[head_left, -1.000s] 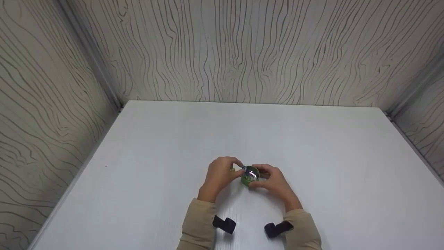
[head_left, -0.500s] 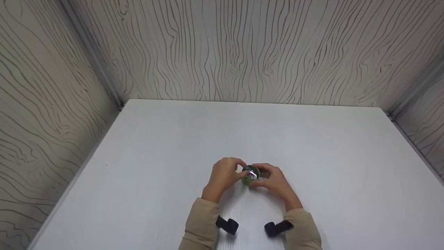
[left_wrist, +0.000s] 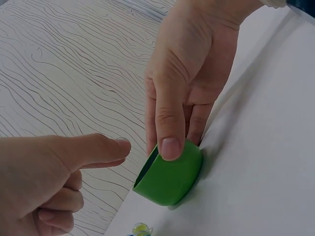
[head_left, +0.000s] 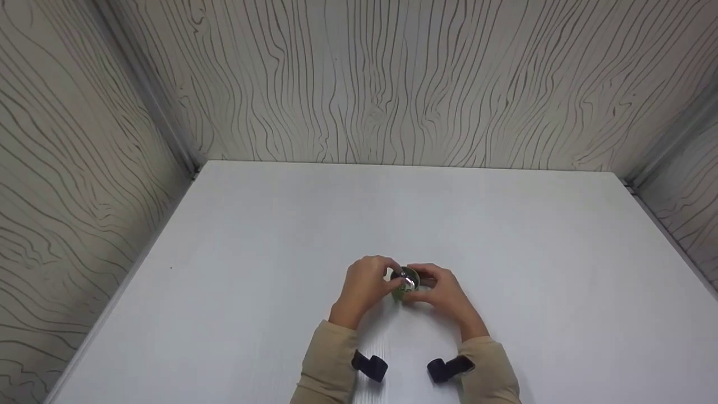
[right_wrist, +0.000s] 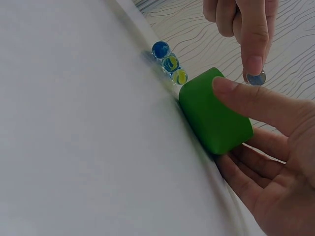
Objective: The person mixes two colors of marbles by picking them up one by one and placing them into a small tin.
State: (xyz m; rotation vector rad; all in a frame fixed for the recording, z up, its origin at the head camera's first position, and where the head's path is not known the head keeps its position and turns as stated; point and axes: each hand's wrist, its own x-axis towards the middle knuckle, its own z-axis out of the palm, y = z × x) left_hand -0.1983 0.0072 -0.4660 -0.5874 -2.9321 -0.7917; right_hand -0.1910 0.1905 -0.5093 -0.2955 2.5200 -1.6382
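Note:
A small green cup (head_left: 397, 296) with a shiny inside stands on the white table. My right hand (head_left: 446, 290) holds it from the right, with the thumb (left_wrist: 171, 148) on its near wall and the fingers on its far side. My left hand (head_left: 367, 280) is over the cup's left rim in the head view. A clear glass marble (right_wrist: 256, 78) is pinched between its thumb and forefinger. On the table beside the cup lie a blue marble (right_wrist: 161, 49), a blue-and-yellow marble (right_wrist: 171, 63) and a yellow-streaked marble (right_wrist: 180, 76); my left hand hides them in the head view.
The white table (head_left: 269, 224) runs back to a wall panel (head_left: 359, 84) with wood-grain lines. Another patterned panel (head_left: 67, 196) closes the left side. A dark wrist mount (head_left: 373, 367) juts inward from the left sleeve, and another mount (head_left: 440, 370) from the right sleeve.
My left hand has moved a little to the right, from the cup's left edge to over its opening, with the marble in its fingertips. The right hand and cup have stayed nearly still.

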